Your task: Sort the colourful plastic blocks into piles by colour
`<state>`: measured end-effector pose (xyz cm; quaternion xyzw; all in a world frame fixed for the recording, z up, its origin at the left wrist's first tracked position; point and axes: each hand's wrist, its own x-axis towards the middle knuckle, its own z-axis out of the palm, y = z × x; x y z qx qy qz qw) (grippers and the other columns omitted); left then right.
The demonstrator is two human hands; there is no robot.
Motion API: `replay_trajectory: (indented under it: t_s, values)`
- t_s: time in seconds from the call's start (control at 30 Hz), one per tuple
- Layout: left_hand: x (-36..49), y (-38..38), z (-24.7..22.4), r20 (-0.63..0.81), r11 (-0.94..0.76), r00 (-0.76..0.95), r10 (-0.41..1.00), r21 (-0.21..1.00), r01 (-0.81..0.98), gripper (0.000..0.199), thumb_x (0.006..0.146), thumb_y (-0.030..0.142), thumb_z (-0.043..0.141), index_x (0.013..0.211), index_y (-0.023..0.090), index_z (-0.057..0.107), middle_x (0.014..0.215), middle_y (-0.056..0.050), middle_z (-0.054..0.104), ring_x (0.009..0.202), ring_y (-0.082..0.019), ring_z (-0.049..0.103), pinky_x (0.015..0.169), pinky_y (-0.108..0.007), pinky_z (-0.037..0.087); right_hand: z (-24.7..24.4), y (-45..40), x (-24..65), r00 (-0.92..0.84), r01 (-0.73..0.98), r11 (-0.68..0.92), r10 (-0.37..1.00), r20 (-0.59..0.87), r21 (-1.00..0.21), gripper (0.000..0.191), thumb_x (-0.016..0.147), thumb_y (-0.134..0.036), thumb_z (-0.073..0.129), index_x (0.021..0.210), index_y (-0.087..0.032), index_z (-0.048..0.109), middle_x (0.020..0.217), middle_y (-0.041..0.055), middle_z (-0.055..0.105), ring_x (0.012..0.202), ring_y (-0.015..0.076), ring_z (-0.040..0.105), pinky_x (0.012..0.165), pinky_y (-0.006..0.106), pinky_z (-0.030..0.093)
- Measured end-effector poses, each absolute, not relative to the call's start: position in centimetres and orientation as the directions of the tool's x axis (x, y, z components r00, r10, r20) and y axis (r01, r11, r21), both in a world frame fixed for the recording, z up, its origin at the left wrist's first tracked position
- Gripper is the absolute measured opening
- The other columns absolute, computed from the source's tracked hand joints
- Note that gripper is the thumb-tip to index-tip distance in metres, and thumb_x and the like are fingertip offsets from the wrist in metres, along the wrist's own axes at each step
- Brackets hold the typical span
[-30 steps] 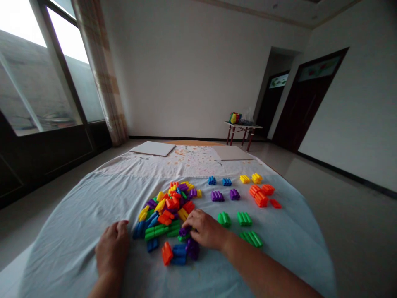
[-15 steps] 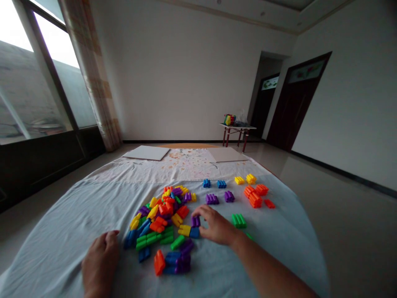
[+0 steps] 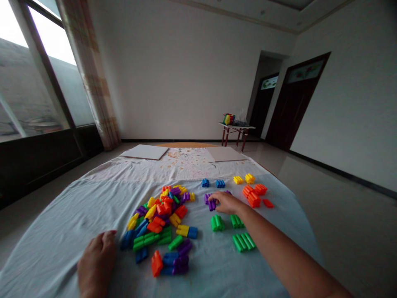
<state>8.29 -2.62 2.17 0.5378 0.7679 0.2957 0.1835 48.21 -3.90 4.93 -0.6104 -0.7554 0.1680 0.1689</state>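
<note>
My right hand [image 3: 228, 203] pinches a purple toy block [image 3: 212, 205] of joined tubes. It is held right at another purple block [image 3: 206, 198], and whether the two touch I cannot tell. A further purple block [image 3: 228, 192] shows partly behind the hand. Green blocks [image 3: 217, 223] lie just in front of it, some under the forearm. On the cloth at left rests my left hand [image 3: 97, 260], fingers curled together, with no block seen in it. To its right spreads a mixed pile of coloured blocks [image 3: 159, 209].
Blue blocks [image 3: 220, 183], yellow blocks [image 3: 238, 180] and orange blocks [image 3: 253, 196] sit in colour groups beyond my right hand. A yellow-and-blue joined piece [image 3: 187, 231] lies beside the pile. Two flat boards [image 3: 146, 152] lie at the cloth's far end. A small table [image 3: 237, 125] stands behind.
My right hand has moved away and to the right, carrying the purple block from beside the pile to the purple group. Green blocks it had covered now show. My left hand stays put.
</note>
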Motion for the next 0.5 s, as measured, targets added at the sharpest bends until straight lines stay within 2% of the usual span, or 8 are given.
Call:
replay_trajectory:
  t_s: [0.13,0.3,0.4,0.5]
  values:
    - [8.2,-2.8,2.2,0.040,0.244,-0.355,0.934,0.655,0.715,0.057,0.084,0.048,0.015,0.103,0.018,0.060,0.121,-0.014,0.055,0.113,-0.030,0.049,0.086,-0.040,0.041,4.7,-4.0,48.5,-0.183,0.845,0.181,0.982,0.046,-0.504,0.050,0.059,-0.003,0.060,0.106,-0.019,0.068,0.090,0.0035,0.068,0.079,0.0164,0.061,0.072,0.025,0.047]
    - [7.9,-2.8,1.9,0.053,0.228,-0.353,0.934,0.671,0.705,0.056,0.084,0.050,0.017,0.102,0.018,0.059,0.119,-0.014,0.056,0.112,-0.030,0.050,0.087,-0.040,0.041,5.4,-4.1,49.6,-0.091,0.848,0.162,0.983,0.162,-0.505,0.042,0.070,-0.005,0.051,0.108,-0.017,0.066,0.100,0.0069,0.068,0.088,0.0179,0.062,0.082,0.029,0.046]
    - [7.8,-2.7,1.7,0.054,0.222,-0.347,0.936,0.673,0.705,0.056,0.083,0.051,0.018,0.101,0.018,0.059,0.117,-0.014,0.057,0.111,-0.029,0.051,0.087,-0.040,0.041,5.6,-3.2,50.0,-0.043,0.887,0.112,0.986,0.162,-0.448,0.041,0.073,-0.010,0.054,0.113,-0.015,0.063,0.108,0.0096,0.066,0.093,0.0198,0.062,0.086,0.030,0.046]
    - [7.7,-2.5,1.6,0.055,0.224,-0.347,0.936,0.668,0.710,0.058,0.083,0.052,0.016,0.101,0.018,0.059,0.116,-0.014,0.058,0.110,-0.030,0.052,0.085,-0.040,0.043,5.4,-1.6,49.7,-0.073,0.918,0.109,0.991,0.108,-0.382,0.048,0.070,-0.011,0.059,0.118,-0.015,0.060,0.116,0.0109,0.062,0.107,0.0225,0.057,0.093,0.032,0.043]
